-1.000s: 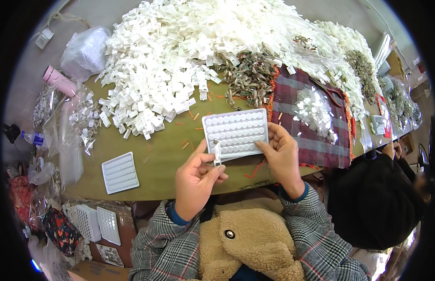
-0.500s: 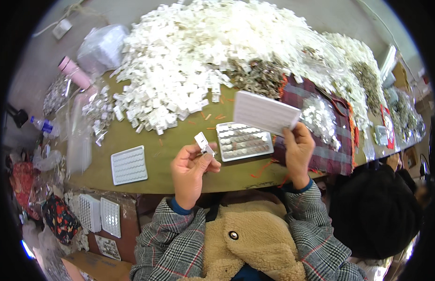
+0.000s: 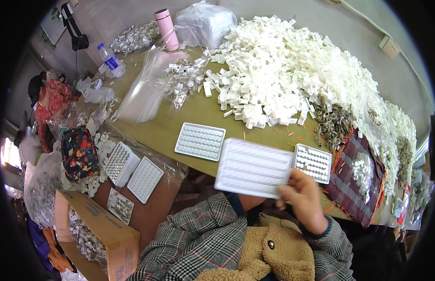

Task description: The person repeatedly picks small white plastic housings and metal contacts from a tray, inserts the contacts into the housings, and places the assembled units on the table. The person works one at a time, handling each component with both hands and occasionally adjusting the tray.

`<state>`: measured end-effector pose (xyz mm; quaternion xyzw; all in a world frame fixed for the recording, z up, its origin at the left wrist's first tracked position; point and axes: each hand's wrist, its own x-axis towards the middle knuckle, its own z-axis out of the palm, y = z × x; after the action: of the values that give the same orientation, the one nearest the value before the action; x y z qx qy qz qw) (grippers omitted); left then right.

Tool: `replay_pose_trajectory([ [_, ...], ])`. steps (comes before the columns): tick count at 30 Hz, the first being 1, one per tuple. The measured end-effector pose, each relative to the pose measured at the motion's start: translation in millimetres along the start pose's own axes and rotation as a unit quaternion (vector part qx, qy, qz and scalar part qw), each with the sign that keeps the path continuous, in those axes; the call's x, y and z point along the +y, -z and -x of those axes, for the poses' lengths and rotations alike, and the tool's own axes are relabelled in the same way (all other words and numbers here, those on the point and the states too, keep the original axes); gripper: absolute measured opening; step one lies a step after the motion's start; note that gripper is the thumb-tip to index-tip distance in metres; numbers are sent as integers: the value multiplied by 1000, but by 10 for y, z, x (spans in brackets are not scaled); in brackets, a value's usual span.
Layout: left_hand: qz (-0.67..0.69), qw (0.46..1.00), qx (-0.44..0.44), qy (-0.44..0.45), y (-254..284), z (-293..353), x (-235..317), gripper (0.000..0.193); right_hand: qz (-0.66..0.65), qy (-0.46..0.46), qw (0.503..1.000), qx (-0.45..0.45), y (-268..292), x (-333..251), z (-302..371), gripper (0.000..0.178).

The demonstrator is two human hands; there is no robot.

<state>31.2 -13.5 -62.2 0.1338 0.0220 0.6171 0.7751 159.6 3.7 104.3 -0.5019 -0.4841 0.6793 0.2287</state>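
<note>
My right hand (image 3: 302,195) grips the right edge of a white plastic tray (image 3: 255,167) with rows of small hollows, held up over the table's front edge. Behind that tray, only the back of my left hand (image 3: 250,201) shows; its fingers are hidden, as is anything in them. A second white tray (image 3: 200,142) lies flat on the table to the left. Beyond my right hand rests another tray (image 3: 313,165) holding rows of small silvery round pieces.
A large heap of white plastic pieces (image 3: 292,70) covers the table's far side. Dark metal parts (image 3: 333,122) and a plaid cloth (image 3: 350,178) lie right. At left are a pink flask (image 3: 166,29), a water bottle (image 3: 110,61), a cardboard box (image 3: 115,229), stacked trays (image 3: 121,164) and a person (image 3: 56,100).
The view has swung left. My right hand has brought the held tray across in front of my left hand, which showed a small white piece before and is now mostly covered.
</note>
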Motion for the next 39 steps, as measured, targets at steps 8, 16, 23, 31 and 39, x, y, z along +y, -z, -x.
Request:
replay_pose_trajectory([
  [8,-611,779,92,-108,410,-79,66,40,45,206,969,-127,-944,-111,-600,37],
  [16,-570,811,117,-61,139,-63,400,40,230,400,886,-55,-560,25,-516,27],
  [23,-500,854,138,-35,-416,-73,693,22,227,207,926,221,614,150,-432,11],
  [31,-256,955,117,94,-770,-184,892,20,433,315,827,167,1452,259,-1044,11],
  [39,-256,950,137,118,-663,-208,876,24,553,322,759,121,1501,179,-1568,5],
])
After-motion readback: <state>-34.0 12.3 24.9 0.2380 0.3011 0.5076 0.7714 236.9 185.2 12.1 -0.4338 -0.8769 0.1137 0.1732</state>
